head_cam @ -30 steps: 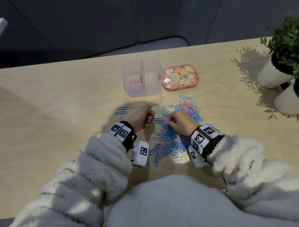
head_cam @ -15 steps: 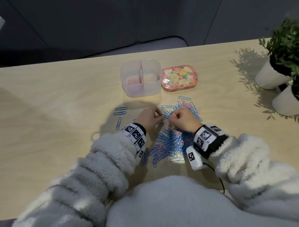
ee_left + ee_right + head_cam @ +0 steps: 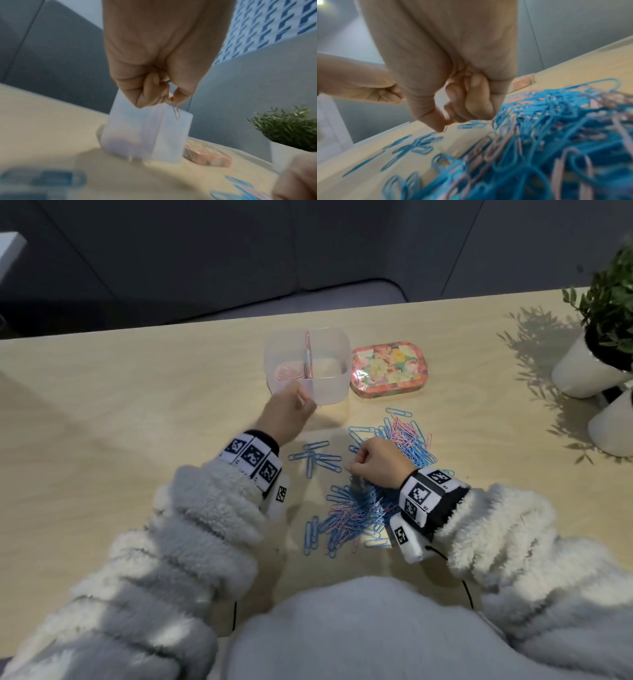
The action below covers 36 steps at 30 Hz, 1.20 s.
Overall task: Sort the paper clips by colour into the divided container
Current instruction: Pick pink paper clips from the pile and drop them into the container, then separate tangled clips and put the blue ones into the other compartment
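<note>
The translucent divided container (image 3: 327,386) stands at the table's far middle, with pink clips (image 3: 286,371) in its left compartment. My left hand (image 3: 305,402) is at its near left corner. It pinches a pink paper clip (image 3: 175,110) between thumb and finger, just in front of the container wall (image 3: 133,128). My right hand (image 3: 354,465) hovers over the mixed blue and pink clip pile (image 3: 363,508). Its thumb and forefinger (image 3: 446,123) pinch a pale clip (image 3: 445,128). A few blue clips (image 3: 317,458) lie apart on the pile's left.
A floral tin (image 3: 388,371) sits right beside the container. Two white plant pots (image 3: 582,371) stand at the right edge of the table. More clips (image 3: 409,440) spread toward the tin. The table's far edge runs behind the container.
My left hand has left the pile and gone forward to the container, carrying a pink clip. The right hand has stayed over the pile.
</note>
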Motion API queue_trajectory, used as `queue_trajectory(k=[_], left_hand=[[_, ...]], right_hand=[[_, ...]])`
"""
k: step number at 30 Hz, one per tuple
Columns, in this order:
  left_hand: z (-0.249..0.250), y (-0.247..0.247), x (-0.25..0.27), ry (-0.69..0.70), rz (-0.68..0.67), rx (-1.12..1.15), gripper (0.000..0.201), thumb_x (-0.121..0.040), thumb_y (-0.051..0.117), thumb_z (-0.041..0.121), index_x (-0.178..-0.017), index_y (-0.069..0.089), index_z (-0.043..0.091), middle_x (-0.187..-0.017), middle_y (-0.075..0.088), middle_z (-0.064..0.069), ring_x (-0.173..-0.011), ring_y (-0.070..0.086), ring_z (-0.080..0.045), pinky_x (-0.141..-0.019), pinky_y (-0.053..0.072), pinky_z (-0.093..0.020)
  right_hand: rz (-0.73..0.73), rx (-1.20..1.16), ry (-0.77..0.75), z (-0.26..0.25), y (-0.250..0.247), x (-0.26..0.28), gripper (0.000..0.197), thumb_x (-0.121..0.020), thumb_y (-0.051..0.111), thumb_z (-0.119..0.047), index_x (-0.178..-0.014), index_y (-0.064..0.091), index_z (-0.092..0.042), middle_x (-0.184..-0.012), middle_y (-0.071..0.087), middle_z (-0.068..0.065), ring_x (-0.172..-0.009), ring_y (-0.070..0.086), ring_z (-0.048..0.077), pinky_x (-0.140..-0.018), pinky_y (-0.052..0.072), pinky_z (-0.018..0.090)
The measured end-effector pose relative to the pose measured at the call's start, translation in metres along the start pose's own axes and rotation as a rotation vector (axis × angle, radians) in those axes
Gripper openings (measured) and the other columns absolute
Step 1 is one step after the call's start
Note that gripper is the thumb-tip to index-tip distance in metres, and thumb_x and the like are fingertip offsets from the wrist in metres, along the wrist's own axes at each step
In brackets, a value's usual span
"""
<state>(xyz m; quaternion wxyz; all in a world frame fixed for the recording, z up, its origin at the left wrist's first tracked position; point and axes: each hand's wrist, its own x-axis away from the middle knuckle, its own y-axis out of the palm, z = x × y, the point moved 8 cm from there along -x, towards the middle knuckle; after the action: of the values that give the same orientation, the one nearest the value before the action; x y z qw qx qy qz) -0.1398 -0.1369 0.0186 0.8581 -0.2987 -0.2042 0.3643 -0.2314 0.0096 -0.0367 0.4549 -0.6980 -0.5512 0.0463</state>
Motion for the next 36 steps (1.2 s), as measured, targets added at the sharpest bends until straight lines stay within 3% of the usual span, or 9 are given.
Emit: queue_trajectory(k=[4,7,11,16,21,24,28,34,36], left_hand=[[0.014,-0.041,-0.026,0.062,0.208,-0.042,0.003,-0.086,0.045,0.013,-0.086,0.048,0.015,-0.063,0.047,0.002,-0.068,0.046,-0.022,-0.062,0.029,-0.028],[0.016,-0.046,-0.042,0.085,0.259,-0.180,0.014,-0.087,0.043,0.013,-0.096,0.053,0.007,-0.089,0.057,-0.010,-0.083,0.050,-0.025,-0.069,0.032,-0.031],[0.015,-0.038,-0.048,0.112,0.231,-0.297,0.028,-0.091,0.042,0.013,-0.115,0.052,0.004,-0.117,0.051,-0.018,-0.106,0.048,-0.032,-0.088,0.034,-0.036],[0.015,-0.034,-0.044,0.197,0.127,-0.304,0.042,-0.093,0.035,0.012,-0.133,0.041,0.003,-0.129,0.052,-0.019,-0.118,0.042,-0.034,-0.101,0.028,-0.035],[0.005,-0.061,-0.018,0.208,0.301,-0.028,0.042,-0.082,0.035,-0.009,-0.117,0.057,0.002,-0.121,0.058,-0.015,-0.114,0.049,-0.027,-0.090,0.030,-0.006],[-0.005,-0.065,0.009,0.216,0.376,-0.085,0.043,-0.076,0.036,-0.012,-0.106,0.062,0.006,-0.110,0.061,-0.012,-0.106,0.051,-0.028,-0.087,0.031,-0.014],[-0.028,-0.035,0.040,0.136,0.159,-0.089,0.031,-0.084,0.043,-0.007,-0.099,0.065,0.009,-0.103,0.063,-0.010,-0.101,0.055,-0.025,-0.089,0.043,-0.030],[-0.036,0.036,0.106,0.225,-0.199,-0.304,0.016,-0.091,0.052,0.018,-0.100,0.064,0.015,-0.105,0.061,-0.003,-0.102,0.050,-0.022,-0.091,0.038,-0.032],[-0.030,0.057,0.126,0.323,-0.262,-0.365,0.021,-0.090,0.050,0.028,-0.101,0.063,0.017,-0.107,0.061,-0.003,-0.102,0.052,-0.023,-0.092,0.036,-0.032]], right_hand=[[0.080,-0.084,-0.041,-0.009,-0.023,-0.002,0.021,-0.077,0.059,-0.008,-0.060,0.048,-0.011,-0.055,0.047,-0.001,-0.057,0.044,0.014,-0.051,0.035,0.021],[0.105,-0.129,-0.067,-0.023,-0.042,-0.007,0.022,-0.075,0.060,-0.004,-0.059,0.047,-0.011,-0.054,0.047,-0.004,-0.052,0.041,0.008,-0.045,0.034,0.009],[0.142,-0.177,-0.159,-0.057,-0.066,-0.023,0.011,-0.076,0.062,-0.003,-0.067,0.059,-0.009,-0.063,0.054,-0.004,-0.061,0.050,0.012,-0.064,0.047,0.027],[0.333,-0.077,-0.262,-0.116,-0.095,-0.050,0.022,-0.081,0.051,-0.004,-0.095,0.068,-0.003,-0.076,0.061,0.006,-0.077,0.051,0.018,-0.066,0.039,0.022],[0.308,-0.006,-0.298,-0.155,-0.090,-0.088,0.031,-0.083,0.043,0.002,-0.101,0.067,-0.006,-0.108,0.066,0.013,-0.101,0.060,0.027,-0.086,0.045,0.029],[0.184,0.002,-0.322,-0.166,-0.072,-0.099,0.038,-0.087,0.039,0.002,-0.116,0.061,-0.007,-0.120,0.062,0.014,-0.113,0.057,0.027,-0.099,0.044,0.032],[0.203,-0.080,-0.348,-0.154,-0.079,-0.083,0.042,-0.086,0.037,0.006,-0.122,0.057,-0.002,-0.125,0.060,0.013,-0.117,0.055,0.023,-0.103,0.039,0.025],[0.306,-0.168,-0.254,-0.041,-0.097,-0.021,0.015,-0.087,0.053,-0.001,-0.090,0.067,0.006,-0.086,0.067,0.011,-0.064,0.056,-0.004,-0.061,0.039,0.007],[0.271,-0.097,-0.140,0.005,-0.092,0.003,0.014,-0.086,0.054,-0.002,-0.087,0.068,0.001,-0.084,0.066,0.006,-0.063,0.057,-0.008,-0.061,0.039,0.006]])
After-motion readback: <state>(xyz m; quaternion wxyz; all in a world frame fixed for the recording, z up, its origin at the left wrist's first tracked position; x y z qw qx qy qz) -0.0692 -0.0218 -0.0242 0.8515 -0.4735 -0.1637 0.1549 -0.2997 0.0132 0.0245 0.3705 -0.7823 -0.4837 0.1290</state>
